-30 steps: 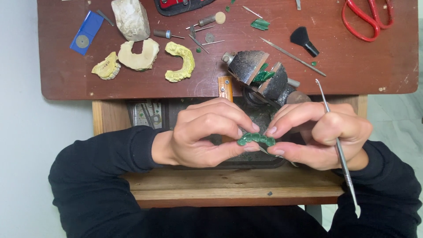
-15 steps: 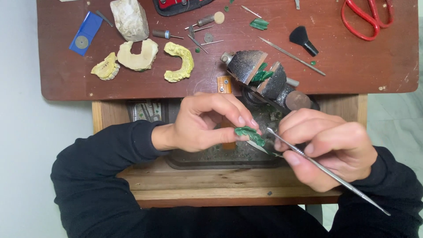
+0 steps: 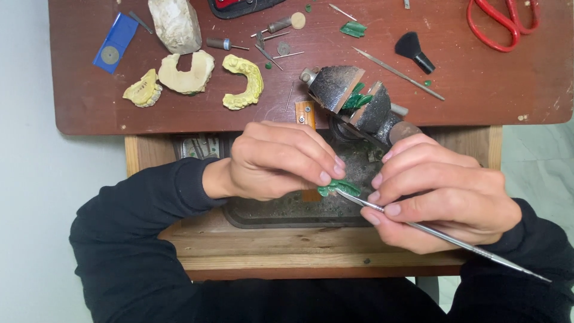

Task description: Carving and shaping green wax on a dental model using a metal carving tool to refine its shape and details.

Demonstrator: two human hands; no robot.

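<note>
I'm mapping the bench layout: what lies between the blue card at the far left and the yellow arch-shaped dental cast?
In the head view, between the blue card and the yellow arch-shaped cast lie a pale horseshoe cast and a small yellowish cast piece.

You see it all through one camera on your head, looking straight down from close above. Your hands (image 3: 371,182) fill the middle, the brown desk (image 3: 478,90) runs across the top, and your dark sleeves sit at the bottom
</note>
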